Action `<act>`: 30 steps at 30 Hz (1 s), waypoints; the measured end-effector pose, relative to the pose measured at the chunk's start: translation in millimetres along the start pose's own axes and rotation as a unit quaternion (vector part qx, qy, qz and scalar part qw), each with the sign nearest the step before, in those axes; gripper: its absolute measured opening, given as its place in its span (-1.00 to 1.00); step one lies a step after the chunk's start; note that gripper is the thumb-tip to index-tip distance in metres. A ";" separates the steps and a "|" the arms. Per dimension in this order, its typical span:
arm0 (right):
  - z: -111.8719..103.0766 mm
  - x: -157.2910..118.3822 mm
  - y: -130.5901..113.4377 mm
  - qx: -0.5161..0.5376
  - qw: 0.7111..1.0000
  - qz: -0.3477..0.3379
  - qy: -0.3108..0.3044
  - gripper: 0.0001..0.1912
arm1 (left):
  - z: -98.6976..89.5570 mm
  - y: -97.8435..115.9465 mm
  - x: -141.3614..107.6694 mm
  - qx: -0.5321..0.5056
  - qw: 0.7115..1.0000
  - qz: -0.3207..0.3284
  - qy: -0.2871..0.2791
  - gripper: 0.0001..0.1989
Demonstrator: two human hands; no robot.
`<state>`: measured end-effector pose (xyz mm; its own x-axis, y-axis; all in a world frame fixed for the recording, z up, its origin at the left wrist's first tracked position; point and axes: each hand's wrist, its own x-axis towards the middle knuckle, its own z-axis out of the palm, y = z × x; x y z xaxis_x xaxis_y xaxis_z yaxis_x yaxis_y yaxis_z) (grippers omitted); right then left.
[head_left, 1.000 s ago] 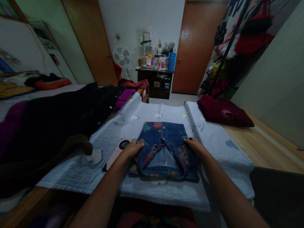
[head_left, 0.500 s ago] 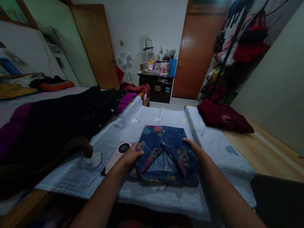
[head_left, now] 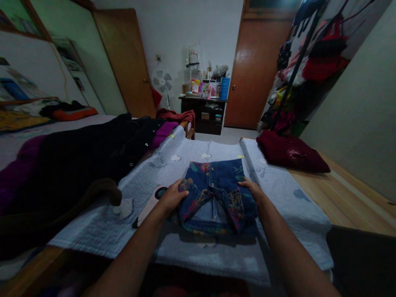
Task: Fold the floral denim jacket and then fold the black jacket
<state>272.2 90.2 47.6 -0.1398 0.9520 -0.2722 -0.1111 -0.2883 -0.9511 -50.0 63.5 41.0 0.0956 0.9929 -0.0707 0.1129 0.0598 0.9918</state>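
A folded denim jacket (head_left: 227, 177) with a floral pattern, its collar turned toward me, is before me over the pale blue cloth (head_left: 139, 243). My left hand (head_left: 175, 198) grips its left side, thumb on top and the other fingers mostly hidden beneath. On the opposite side my right hand (head_left: 253, 192) holds it the same way, fingers largely out of sight. A shadow under the near edge suggests the jacket is slightly raised. Partly behind my left wrist lies a pale pink phone (head_left: 150, 204) with a round dark camera.
A black and purple coat (head_left: 93, 148) spreads across the bed at left. Folded maroon clothing (head_left: 292, 152) rests at right, by a wooden board (head_left: 343, 194). Farther back stand a white fan (head_left: 162, 80) and a dark cabinet (head_left: 188, 105). Clothes and bags (head_left: 328, 49) hang at right.
Both hands have firmed their hold at the jacket's sides. The jacket has risen a little, and its far right corner has shifted up and away.
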 end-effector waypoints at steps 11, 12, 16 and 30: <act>16.9 -41.5 -9.5 0.197 0.974 -0.068 0.091 -0.47 | -1.6 50.9 39.3 0.026 0.996 0.034 -0.073 -0.47; 18.7 -45.1 -8.6 0.204 0.971 -0.074 0.097 -0.44 | -2.9 54.6 46.0 0.041 0.995 0.039 -0.079 -0.46; 25.7 -54.2 -1.1 0.222 0.965 -0.094 0.100 -0.37 | -11.3 61.1 78.8 0.118 0.982 0.076 -0.123 -0.50; 33.3 -59.5 59.1 0.201 0.962 -0.047 0.176 -0.37 | -27.9 15.9 108.6 0.399 0.916 -0.047 0.012 -0.51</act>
<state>241.2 13.1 12.4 0.2239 0.9312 -0.2876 -0.4889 -0.1480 -0.8597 -65.4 175.1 52.0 0.0273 0.9899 -0.1390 0.8070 0.0603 0.5875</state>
